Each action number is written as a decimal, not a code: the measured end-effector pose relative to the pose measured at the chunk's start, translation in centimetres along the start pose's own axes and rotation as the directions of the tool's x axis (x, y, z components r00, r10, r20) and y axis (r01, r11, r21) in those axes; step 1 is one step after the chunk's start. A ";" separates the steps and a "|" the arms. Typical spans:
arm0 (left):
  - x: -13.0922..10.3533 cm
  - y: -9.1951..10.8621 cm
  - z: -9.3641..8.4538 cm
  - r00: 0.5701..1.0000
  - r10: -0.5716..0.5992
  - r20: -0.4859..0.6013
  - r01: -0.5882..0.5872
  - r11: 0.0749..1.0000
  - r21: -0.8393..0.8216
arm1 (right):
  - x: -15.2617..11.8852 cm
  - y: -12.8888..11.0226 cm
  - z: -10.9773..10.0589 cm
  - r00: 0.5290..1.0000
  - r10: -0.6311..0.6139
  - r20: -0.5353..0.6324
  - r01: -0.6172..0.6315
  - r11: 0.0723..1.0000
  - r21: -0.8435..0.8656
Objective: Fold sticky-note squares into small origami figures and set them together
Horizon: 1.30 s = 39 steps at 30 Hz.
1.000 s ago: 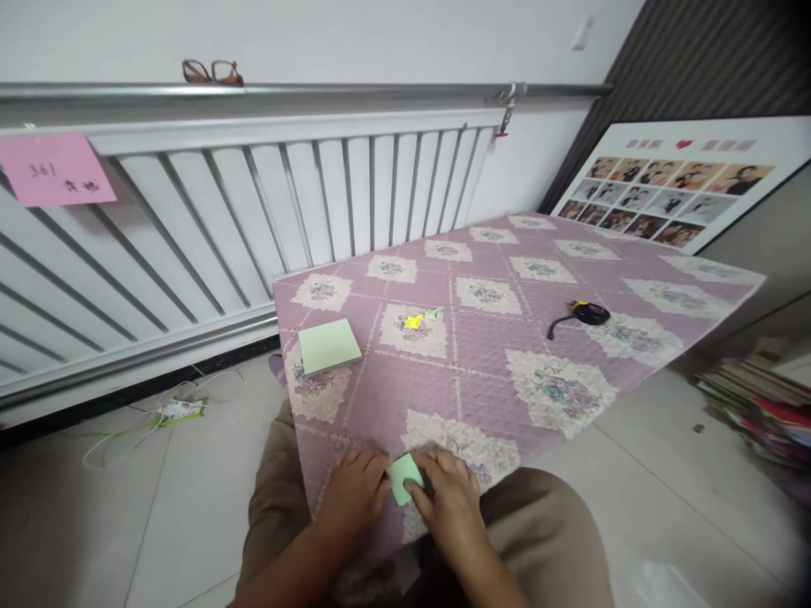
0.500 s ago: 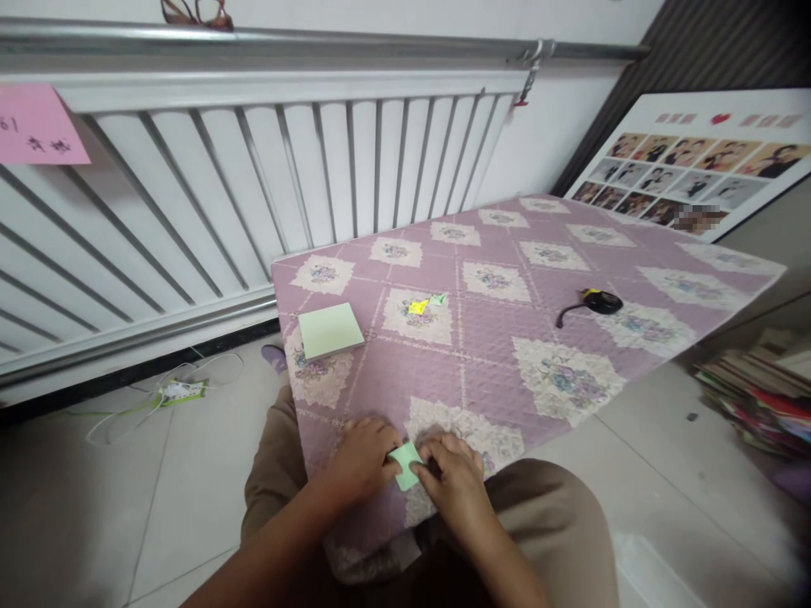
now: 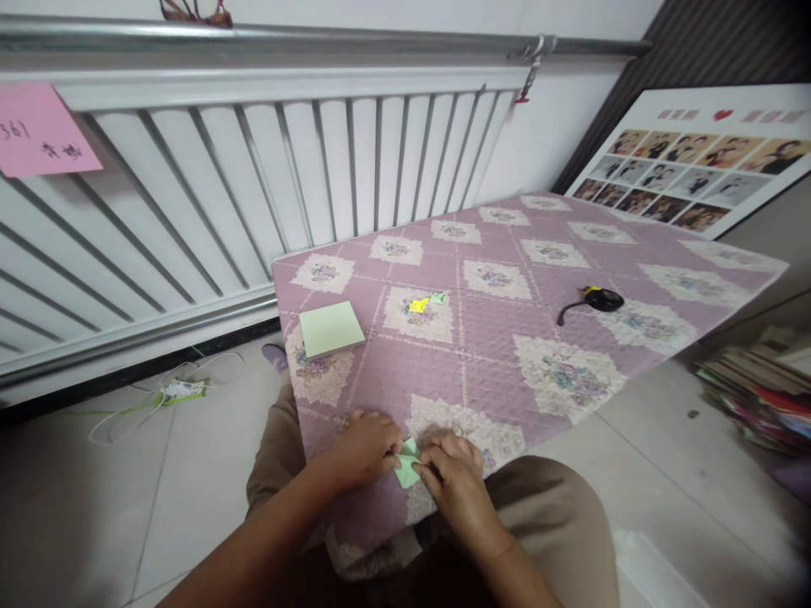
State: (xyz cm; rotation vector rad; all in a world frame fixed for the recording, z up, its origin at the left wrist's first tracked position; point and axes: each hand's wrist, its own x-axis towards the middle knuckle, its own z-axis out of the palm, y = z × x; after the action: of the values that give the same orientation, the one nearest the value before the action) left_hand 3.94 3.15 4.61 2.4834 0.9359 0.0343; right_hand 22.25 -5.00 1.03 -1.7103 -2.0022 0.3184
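Observation:
A small piece of light green paper (image 3: 407, 473) lies at the near edge of the cloth-covered table (image 3: 494, 346), with raised folds across its middle. My left hand (image 3: 369, 445) pinches its left side, and my right hand (image 3: 451, 466) pinches its right side. Both hands rest on the cloth, fingertips close together. Farther up the table, a small yellow folded paper (image 3: 419, 305) touches or nearly touches a small pale green one (image 3: 438, 298). To the left sits a pad of light green paper (image 3: 331, 329).
A black tape measure (image 3: 601, 299) with a strap lies on the right of the table. Behind stands a white radiator (image 3: 361, 160) bearing a pink note (image 3: 44, 131). A photo board (image 3: 690, 169) leans at the back right. Stacked books (image 3: 766, 388) and a power strip (image 3: 185, 390) are on the floor.
The green paper between my hands was flat and now has its folds lifted in the middle. My fingers have shifted slightly with it. The objects on the table have stayed in place.

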 end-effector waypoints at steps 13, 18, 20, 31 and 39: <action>0.0 -0.8 1.1 0.998 0.061 -0.003 -0.061 0.997 0.039 | -0.2 1.0 0.9 0.983 -0.171 -0.074 0.172 0.985 0.014; -0.4 -0.8 1.6 0.998 0.065 -0.005 -0.064 0.992 0.111 | -0.3 0.9 0.6 0.975 -0.206 -0.084 0.207 0.978 0.006; -0.6 -0.8 1.8 0.997 0.078 -0.007 -0.076 0.988 0.131 | -0.3 0.8 0.5 0.973 -0.219 -0.073 0.219 0.976 -0.012; -1.3 -1.5 2.7 0.976 0.199 -0.086 -0.175 0.958 0.225 | -0.4 1.4 0.3 0.934 -0.358 -0.012 0.357 0.933 -0.032; -1.9 -1.4 3.1 0.937 0.313 -0.154 -0.243 0.903 0.354 | -0.5 1.1 -0.3 0.910 -0.413 0.046 0.416 0.904 -0.098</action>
State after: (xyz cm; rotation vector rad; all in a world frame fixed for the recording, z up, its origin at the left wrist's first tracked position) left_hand 2.19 1.51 1.55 2.9595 0.6995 0.2562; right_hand 23.38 -5.30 0.69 -1.2903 -2.3701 0.0861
